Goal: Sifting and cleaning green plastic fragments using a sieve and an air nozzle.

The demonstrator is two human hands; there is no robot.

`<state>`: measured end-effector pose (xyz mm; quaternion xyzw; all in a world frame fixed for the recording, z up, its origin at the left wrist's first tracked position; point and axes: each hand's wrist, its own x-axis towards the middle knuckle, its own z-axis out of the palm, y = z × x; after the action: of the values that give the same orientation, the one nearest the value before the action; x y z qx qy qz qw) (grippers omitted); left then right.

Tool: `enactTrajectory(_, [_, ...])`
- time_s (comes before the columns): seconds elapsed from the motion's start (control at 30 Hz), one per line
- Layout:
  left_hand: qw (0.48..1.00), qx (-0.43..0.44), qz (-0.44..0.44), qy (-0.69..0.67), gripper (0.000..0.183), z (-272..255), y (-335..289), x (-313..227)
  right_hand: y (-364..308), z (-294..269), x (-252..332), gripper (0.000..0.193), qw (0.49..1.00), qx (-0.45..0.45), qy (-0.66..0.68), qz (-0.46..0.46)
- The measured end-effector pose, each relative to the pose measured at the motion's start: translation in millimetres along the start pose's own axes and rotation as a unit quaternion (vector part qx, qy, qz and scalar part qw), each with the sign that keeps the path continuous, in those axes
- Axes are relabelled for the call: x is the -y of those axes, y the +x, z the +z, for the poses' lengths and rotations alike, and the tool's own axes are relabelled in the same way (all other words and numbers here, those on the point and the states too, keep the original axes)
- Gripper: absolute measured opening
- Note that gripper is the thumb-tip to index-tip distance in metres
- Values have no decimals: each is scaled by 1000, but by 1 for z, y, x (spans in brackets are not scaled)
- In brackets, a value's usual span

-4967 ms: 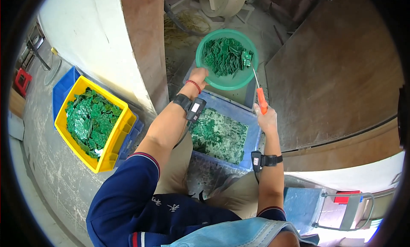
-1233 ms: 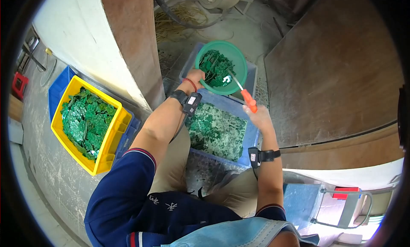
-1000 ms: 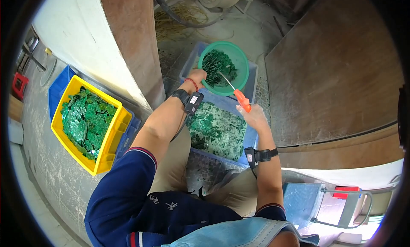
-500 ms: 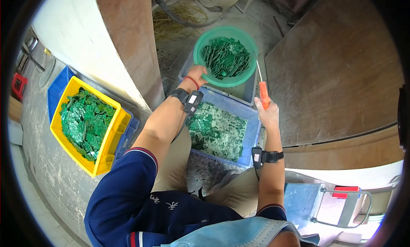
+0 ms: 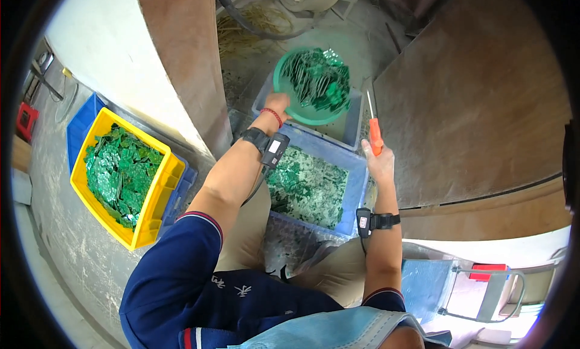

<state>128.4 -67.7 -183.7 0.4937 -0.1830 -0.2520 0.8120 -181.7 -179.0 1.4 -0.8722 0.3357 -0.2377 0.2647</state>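
My left hand (image 5: 278,104) is closed on the near left rim of a round green basin (image 5: 312,116). Thin green strips and flakes (image 5: 317,80) fill the basin, blurred and lifted toward its far side. Upright in my closed right hand (image 5: 380,163) is a screwdriver-like tool with an orange handle (image 5: 376,136) and a thin metal shaft; its tip is hard to make out. Below the basin, a blue bin (image 5: 357,186) holds green flakes and pale crumbs. Another bluish bin (image 5: 354,122) sits beneath the basin.
At left, a yellow bin (image 5: 158,207) full of shiny green flakes rests on a blue bin. A wooden panel (image 5: 471,107) stands close on the right, a white and brown partition (image 5: 181,65) on the left. A hose (image 5: 248,23) and yellowish strands lie beyond.
The basin has tilted and shifted slightly toward me, and its green strips have been thrown up and away. My right hand and the tool have moved slightly down.
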Motion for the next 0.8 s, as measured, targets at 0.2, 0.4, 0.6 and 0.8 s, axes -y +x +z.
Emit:
enactTrajectory(0.2, [985, 52, -95, 136, 21, -8, -18, -6, -2, 2, -6, 47, 994, 89, -61, 29])
enactTrajectory(0.4, [956, -131, -222, -139, 16, 39, -45, -72, -5, 5, -10, 52, 980, 158, -123, 14])
enactTrajectory(0.6, [967, -127, -195, -105, 24, 41, -46, -74, -5, -3, -6, 51, 980, 159, -97, 65])
enactTrajectory(0.8, [965, -136, -221, -31, 34, 48, -50, -78, -8, 3, 0, 47, 979, 179, -83, 47])
